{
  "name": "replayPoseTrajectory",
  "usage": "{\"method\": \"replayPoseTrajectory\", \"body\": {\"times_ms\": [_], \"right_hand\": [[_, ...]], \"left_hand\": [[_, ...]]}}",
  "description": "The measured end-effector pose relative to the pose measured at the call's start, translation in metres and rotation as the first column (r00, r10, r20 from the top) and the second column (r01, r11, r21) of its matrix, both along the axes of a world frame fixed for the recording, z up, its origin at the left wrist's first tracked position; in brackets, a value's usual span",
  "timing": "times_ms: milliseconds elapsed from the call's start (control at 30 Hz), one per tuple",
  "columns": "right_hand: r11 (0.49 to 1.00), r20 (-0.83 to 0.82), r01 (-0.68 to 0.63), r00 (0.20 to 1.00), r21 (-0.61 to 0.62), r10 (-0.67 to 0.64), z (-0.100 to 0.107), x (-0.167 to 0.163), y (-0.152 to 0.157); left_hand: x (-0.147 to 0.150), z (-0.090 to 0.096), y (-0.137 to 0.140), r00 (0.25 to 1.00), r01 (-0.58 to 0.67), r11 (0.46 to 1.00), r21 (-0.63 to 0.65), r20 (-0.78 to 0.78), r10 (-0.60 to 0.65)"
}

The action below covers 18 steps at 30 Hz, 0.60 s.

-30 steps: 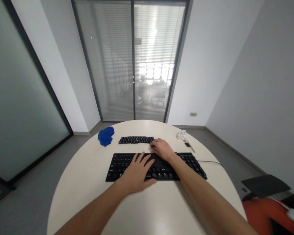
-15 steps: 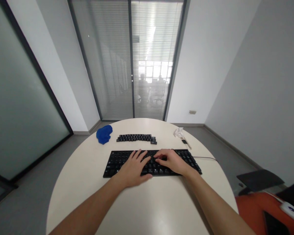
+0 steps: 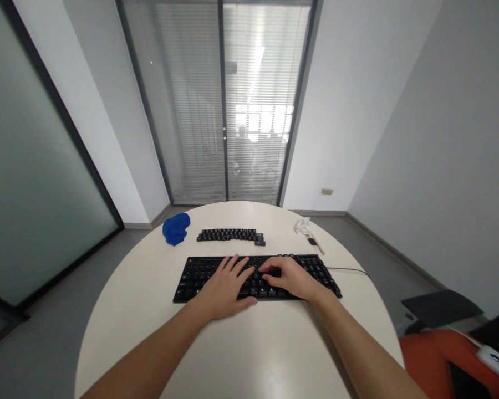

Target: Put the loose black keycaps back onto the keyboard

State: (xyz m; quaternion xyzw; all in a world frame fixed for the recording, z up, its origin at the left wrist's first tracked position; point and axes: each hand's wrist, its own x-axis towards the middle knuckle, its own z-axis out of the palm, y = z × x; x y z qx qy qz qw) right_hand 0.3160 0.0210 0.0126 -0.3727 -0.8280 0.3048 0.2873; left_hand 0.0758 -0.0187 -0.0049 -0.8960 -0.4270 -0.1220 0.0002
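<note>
A black keyboard [image 3: 191, 277] lies across the round table in front of me. My left hand [image 3: 228, 288] rests flat over its left-middle part, fingers spread, thumb stretched out past the near edge. Over the middle of the keyboard, my right hand [image 3: 286, 276] is curled, with thumb and index finger brought close together at the keys. Whatever may be between those fingertips is too small to make out. Behind the keyboard, several loose black keycaps [image 3: 228, 235] stand in rows. Both hands hide part of the keys.
A blue cloth [image 3: 176, 229] lies at the table's back left. At the back right are a crumpled white tissue [image 3: 303, 225] and a brush [image 3: 315, 244]. The keyboard's cable [image 3: 349, 269] runs off the right edge of the table [image 3: 120, 332]. An orange chair [image 3: 428, 354] stands at the right.
The view has shifted very slightly. Both hands stay at the same spots on the keyboard, with the right fingers only slightly altered in pose.
</note>
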Motion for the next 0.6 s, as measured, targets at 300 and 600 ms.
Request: {"method": "replayPoseTrajectory", "body": {"times_ms": [300,600], "right_hand": [[1.000,-0.011,0.008,1.000,-0.017,-0.008,-0.0026,-0.0006,0.0013],[1.000,0.027,0.010,1.000,0.026,-0.010,0.0005,0.0000,-0.0001]], "left_hand": [[-0.0009,-0.0033,0.0021,1.000,0.007,1.000,0.014,-0.013,-0.007],[-0.0012,-0.0025,0.0022,1.000,0.022,1.000,0.015,0.003,-0.022]]}}
